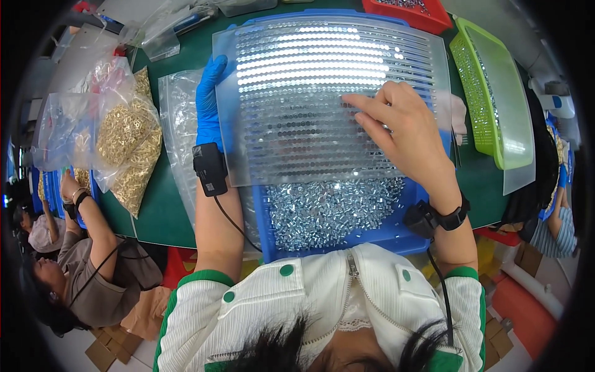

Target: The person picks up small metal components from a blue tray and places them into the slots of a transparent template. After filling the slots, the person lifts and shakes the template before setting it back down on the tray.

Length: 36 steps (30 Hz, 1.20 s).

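A translucent plastic sorting plate [297, 68] with many rows of small holes lies tilted over a blue tray [396, 232]. Small shiny metal parts [328, 208] fill the tray's near end and sit in the plate's holes. My left hand [209, 102], in a blue glove, grips the plate's left edge. My right hand [403, 133] is bare and rests on the plate's right half, fingers spread and fingertips touching the rows of holes. Both wrists carry black bands with cables.
Clear bags of brass-coloured parts [130, 149] lie at the left on the green table [155, 211]. A green basket [489, 93] and a red bin [409, 12] stand at the right and back. Another person [87, 260] sits at the left.
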Tool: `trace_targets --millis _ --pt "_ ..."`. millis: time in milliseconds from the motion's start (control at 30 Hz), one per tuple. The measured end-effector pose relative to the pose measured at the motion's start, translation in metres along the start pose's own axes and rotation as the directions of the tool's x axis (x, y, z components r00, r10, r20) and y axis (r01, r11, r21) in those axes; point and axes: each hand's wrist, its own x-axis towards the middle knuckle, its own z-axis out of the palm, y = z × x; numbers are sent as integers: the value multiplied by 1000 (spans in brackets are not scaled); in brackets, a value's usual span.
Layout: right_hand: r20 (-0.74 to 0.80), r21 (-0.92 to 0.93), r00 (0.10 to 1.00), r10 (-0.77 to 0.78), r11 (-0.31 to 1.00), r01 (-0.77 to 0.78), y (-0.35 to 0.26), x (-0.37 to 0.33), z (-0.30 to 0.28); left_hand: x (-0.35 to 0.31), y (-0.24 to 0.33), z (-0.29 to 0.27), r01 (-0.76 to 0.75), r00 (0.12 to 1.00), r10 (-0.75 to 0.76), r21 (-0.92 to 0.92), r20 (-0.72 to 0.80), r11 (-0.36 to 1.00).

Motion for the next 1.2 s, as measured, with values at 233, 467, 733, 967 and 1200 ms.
trace_targets --millis 233,467,733,967,1200 --pt "-10 -9 1000 6 1000 -6 -3 2 1 2 -1 -2 -23 1000 23 43 6 999" --pt "1 3 1000 -1 1000 1 -5 5 2 3 0 0 -61 994 52 93 92 994" --pt "62 -19 995 -76 997 78 -19 11 9 5 1 5 -87 984 69 103 165 991" --pt "70 -36 996 -61 997 64 -22 13 11 2 -1 6 -73 985 68 27 159 997" --pt "41 -57 999 -29 998 31 -25 16 9 8 1 -10 -65 988 46 129 145 990"
